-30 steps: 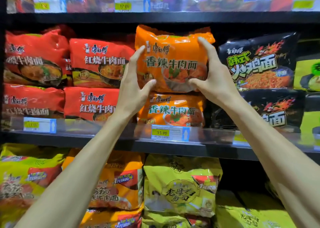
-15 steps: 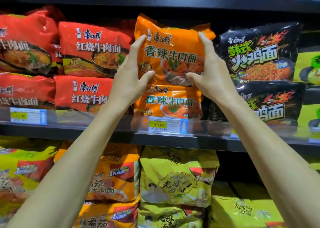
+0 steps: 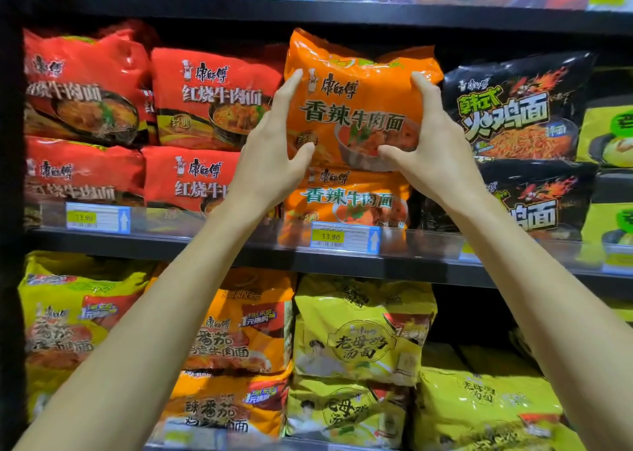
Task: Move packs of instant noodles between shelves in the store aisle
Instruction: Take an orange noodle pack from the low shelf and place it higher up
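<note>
Middle shelf (image 3: pixel 239 257) carries stacked noodle packs. Straight above the 13.90 price tag (image 3: pixel 345 237), the top orange pack (image 3: pixel 356 108) sits on a second orange pack (image 3: pixel 349 200). Left hand (image 3: pixel 274 163) and right hand (image 3: pixel 435 149) grip its side edges, thumbs on the front. Red packs (image 3: pixel 215 101) crowd up-left of the tag, black packs (image 3: pixel 513 108) up-right, with a dark gap overhead.

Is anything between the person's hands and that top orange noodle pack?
Nothing visible does. The left hand and right hand grip the top orange noodle pack by its two sides, thumbs on its front.
</note>
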The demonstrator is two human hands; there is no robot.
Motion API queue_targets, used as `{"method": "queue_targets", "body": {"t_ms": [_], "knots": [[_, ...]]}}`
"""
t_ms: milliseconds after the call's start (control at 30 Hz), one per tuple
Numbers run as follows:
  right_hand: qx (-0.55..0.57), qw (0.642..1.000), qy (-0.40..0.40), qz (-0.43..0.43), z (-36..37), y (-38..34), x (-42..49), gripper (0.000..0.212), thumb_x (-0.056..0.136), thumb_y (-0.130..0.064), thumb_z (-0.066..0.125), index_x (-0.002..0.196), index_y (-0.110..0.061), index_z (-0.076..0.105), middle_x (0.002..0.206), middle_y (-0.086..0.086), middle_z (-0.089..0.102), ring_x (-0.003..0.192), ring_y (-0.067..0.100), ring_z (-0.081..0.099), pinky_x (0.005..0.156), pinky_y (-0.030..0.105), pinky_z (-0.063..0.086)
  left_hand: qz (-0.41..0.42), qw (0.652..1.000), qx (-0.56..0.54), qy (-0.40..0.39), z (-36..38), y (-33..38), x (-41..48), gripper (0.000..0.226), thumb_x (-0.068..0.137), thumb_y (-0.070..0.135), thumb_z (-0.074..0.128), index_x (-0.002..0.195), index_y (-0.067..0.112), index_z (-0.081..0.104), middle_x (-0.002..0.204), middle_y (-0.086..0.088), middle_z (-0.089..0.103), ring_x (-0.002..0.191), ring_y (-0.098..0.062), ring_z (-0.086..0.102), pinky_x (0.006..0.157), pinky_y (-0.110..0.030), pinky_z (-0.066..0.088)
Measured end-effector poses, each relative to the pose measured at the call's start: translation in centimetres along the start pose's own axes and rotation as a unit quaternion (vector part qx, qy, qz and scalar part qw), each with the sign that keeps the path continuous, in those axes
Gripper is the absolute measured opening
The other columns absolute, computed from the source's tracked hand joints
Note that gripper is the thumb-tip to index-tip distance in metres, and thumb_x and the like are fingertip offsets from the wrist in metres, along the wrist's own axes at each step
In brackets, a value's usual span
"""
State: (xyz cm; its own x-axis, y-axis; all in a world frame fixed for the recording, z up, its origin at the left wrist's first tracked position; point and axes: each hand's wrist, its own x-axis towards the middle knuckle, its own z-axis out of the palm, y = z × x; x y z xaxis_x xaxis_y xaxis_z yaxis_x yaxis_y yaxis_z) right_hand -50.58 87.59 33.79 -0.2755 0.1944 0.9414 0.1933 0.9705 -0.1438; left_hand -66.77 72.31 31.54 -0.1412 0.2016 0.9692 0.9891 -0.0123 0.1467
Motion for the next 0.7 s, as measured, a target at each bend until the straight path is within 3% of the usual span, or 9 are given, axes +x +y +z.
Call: {"method": "queue_targets", "body": {"t_ms": [100,200,267,333,400,467,567,700], "knots": [[0.019,0.999,0.022,0.014,0.1,-0.4,0.1,0.097,0.083,-0.017,0.079,0.156,-0.025,0.016,0.126,0.014,0.059,0.111,0.030,0.061,0.095,0.050,0.052,-0.001,0.999,-0.039,0.018,0.2,0.2,0.6,0.083,0.092,0.004,0.064,0.159,0.027,0.022,0.158,-0.001,0.042,0.139,-0.007,0.040,0.116,-0.022,0.031],[0.017,0.997,0.070,0.006,0.7,-0.7,0.2,0.091,0.083,-0.007,0.075,0.154,-0.025,0.022,0.112,0.011,0.064,0.092,0.029,0.065,0.084,0.049,0.056,0.002,0.998,-0.052,0.040,0.9,0.3,1.7,0.087,0.087,-0.004,0.062,0.160,0.022,0.022,0.159,-0.004,0.039,0.146,-0.016,0.038,0.118,-0.020,0.029],[0.006,0.995,0.096,0.000,1.0,-1.1,0.5,0.088,0.084,-0.005,0.073,0.154,-0.025,0.025,0.112,0.009,0.066,0.089,0.028,0.065,0.080,0.045,0.056,0.001,0.998,-0.044,0.050,1.4,0.5,2.6,0.090,0.084,-0.009,0.060,0.160,0.021,0.021,0.160,-0.007,0.037,0.148,-0.019,0.034,0.110,-0.001,0.017],[-0.004,0.993,0.116,-0.016,1.1,-1.4,1.0,0.086,0.084,-0.002,0.071,0.154,-0.024,0.028,0.115,0.010,0.068,0.093,0.030,0.067,0.080,0.044,0.056,-0.004,0.998,-0.046,0.051,1.7,0.3,3.2,0.092,0.084,-0.011,0.059,0.161,0.022,0.021,0.157,-0.009,0.040,0.145,-0.018,0.035,0.099,0.009,0.013],[-0.010,0.992,0.117,-0.032,1.1,-1.3,1.5,0.086,0.081,0.005,0.067,0.153,-0.024,0.031,0.115,0.010,0.068,0.097,0.031,0.068,0.079,0.044,0.057,-0.015,0.998,-0.050,0.042,1.9,0.0,3.2,0.092,0.085,-0.009,0.061,0.161,0.025,0.020,0.150,-0.009,0.042,0.139,-0.018,0.040,0.099,0.002,0.024],[-0.022,0.994,0.102,-0.020,1.2,-0.7,1.8,0.088,0.080,0.010,0.064,0.154,-0.026,0.031,0.116,0.012,0.066,0.098,0.032,0.066,0.077,0.042,0.056,-0.021,0.999,-0.043,0.023,2.3,-0.3,2.3,0.091,0.087,-0.005,0.063,0.160,0.030,0.020,0.142,-0.008,0.044,0.123,-0.015,0.048,0.098,-0.015,0.035],[-0.032,0.998,0.055,0.006,1.9,0.3,1.3,0.085,0.088,0.000,0.065,0.157,-0.025,0.023,0.118,0.015,0.061,0.104,0.034,0.061,0.081,0.039,0.047,-0.018,0.999,-0.021,0.026,2.8,-0.4,1.5,0.086,0.089,0.006,0.064,0.158,0.036,0.022,0.134,-0.004,0.046,0.105,-0.013,0.053,0.092,-0.031,0.047],[-0.033,0.998,0.045,0.006,1.8,0.6,1.9,0.081,0.093,-0.016,0.068,0.158,-0.024,0.020,0.119,0.014,0.064,0.106,0.034,0.063,0.089,0.043,0.049,-0.029,0.999,0.013,0.038,2.8,-0.7,2.0,0.081,0.093,0.018,0.062,0.158,0.041,0.020,0.134,-0.002,0.048,0.103,-0.023,0.060,0.089,-0.042,0.053]]}}
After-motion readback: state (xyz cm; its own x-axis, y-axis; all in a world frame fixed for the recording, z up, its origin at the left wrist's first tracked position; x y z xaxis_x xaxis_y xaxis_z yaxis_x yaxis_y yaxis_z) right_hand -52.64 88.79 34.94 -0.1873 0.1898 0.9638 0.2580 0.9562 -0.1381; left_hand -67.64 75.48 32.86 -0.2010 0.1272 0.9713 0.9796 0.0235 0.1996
